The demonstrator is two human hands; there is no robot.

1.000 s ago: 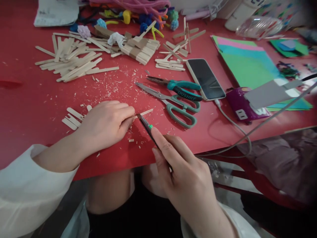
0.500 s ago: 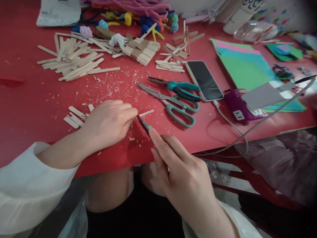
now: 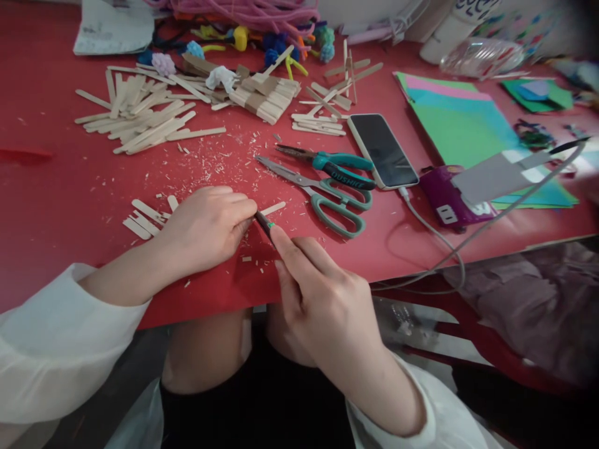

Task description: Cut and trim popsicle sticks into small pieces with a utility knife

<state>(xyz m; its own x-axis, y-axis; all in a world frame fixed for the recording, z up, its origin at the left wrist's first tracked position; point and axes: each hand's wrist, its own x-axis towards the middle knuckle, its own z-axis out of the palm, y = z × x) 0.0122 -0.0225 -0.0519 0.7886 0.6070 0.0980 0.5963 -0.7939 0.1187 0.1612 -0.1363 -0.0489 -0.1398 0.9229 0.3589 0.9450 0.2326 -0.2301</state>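
My left hand (image 3: 206,227) rests on the red table (image 3: 56,187) with its fingers curled over a wooden craft stick (image 3: 272,208); only the stick's right end pokes out past the fingertips. My right hand (image 3: 322,299) grips a small craft knife (image 3: 264,225) with a green button, forefinger stretched along its back. The blade tip touches the stick right beside my left fingertips. Short cut stick pieces (image 3: 145,218) lie just left of my left hand. Wood shavings (image 3: 215,162) are scattered around both hands.
Grey-handled scissors (image 3: 327,199) and teal pliers (image 3: 337,168) lie right of the hands, beside a phone (image 3: 382,149) with a cable. Piles of craft sticks (image 3: 140,118) and a bundle (image 3: 264,93) sit behind. Coloured paper (image 3: 458,118), a purple box (image 3: 444,202) and pom-poms (image 3: 276,43) fill the back.
My right hand and the knife have slid left and a little away from me, bringing the blade closer to my left fingertips. My left hand has stayed on the stick.
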